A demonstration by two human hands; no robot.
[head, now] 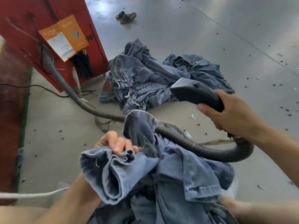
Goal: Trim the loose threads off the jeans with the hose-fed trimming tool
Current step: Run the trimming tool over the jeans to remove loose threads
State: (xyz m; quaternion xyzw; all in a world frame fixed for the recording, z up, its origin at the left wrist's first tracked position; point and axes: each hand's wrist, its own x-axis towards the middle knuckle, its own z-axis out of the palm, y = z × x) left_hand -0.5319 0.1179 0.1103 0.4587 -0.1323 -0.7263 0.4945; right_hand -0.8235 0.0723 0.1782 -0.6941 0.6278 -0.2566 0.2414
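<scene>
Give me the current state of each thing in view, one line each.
Left hand: grips the jeans' bunched fabric.
Right hand: grips the trimmer's handle.
Trimmer: raised, clear of the denim.
Jeans: crumpled in the lap, a loose thread showing.
Hose: bent, running back to the red cabinet.
Pile: heaped on the floor.

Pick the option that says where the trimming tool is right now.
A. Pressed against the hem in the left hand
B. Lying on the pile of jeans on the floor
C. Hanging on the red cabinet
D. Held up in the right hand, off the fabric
D: the right hand grips the trimming tool in the air, clear of the jeans that the left hand bunches.
</scene>
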